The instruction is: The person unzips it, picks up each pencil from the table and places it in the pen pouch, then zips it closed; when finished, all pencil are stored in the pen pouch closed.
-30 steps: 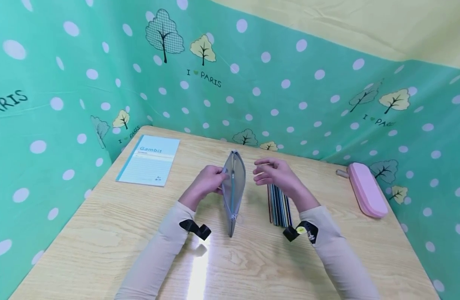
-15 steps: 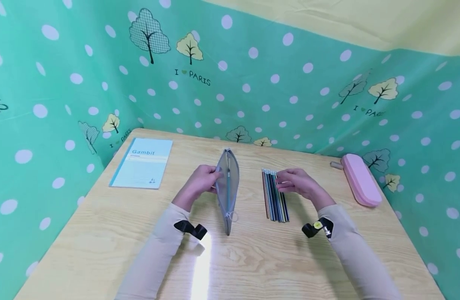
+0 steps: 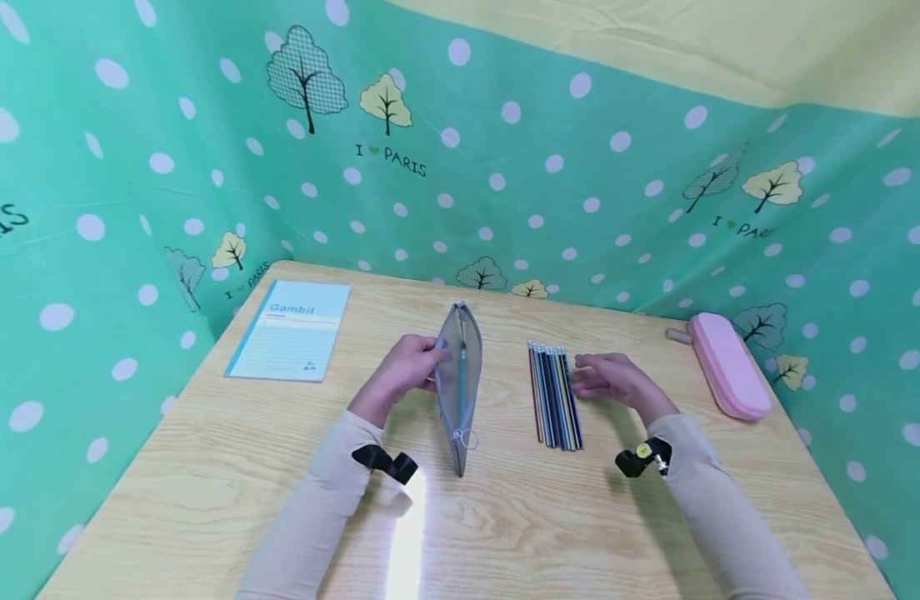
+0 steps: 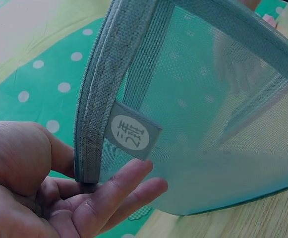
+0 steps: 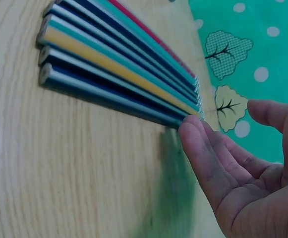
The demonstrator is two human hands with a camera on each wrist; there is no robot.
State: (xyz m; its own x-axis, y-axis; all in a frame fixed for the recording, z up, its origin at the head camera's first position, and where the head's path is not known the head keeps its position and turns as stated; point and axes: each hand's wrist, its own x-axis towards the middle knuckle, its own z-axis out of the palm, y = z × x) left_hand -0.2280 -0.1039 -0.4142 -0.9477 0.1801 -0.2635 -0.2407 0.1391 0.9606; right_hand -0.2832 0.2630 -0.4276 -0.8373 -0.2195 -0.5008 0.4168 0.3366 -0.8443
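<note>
My left hand (image 3: 411,367) grips the near-left side of a grey-blue mesh zip pouch (image 3: 471,387), thumb inside its rim. The pouch stands on edge with its mouth spread, and a slim teal pencil (image 3: 462,375) shows within. A label (image 4: 131,131) with Chinese characters is sewn to its side in the left wrist view. Several pencils (image 3: 553,400) in dark, teal, yellow and red lie side by side on the table. Just right of them is my right hand (image 3: 613,379), holding nothing. In the right wrist view its fingertips (image 5: 191,126) are right at the pencils' far ends.
A light blue notebook (image 3: 291,333) lies at the back left of the wooden table (image 3: 490,525). A pink pencil case (image 3: 730,367) is at the right, with a small grey object (image 3: 678,336) beside it. Patterned green cloth (image 3: 565,192) hangs around the table.
My right hand has moved right, from beside the pouch across the pencils to their right side, uncovering them. My left hand keeps its hold on the pouch.
</note>
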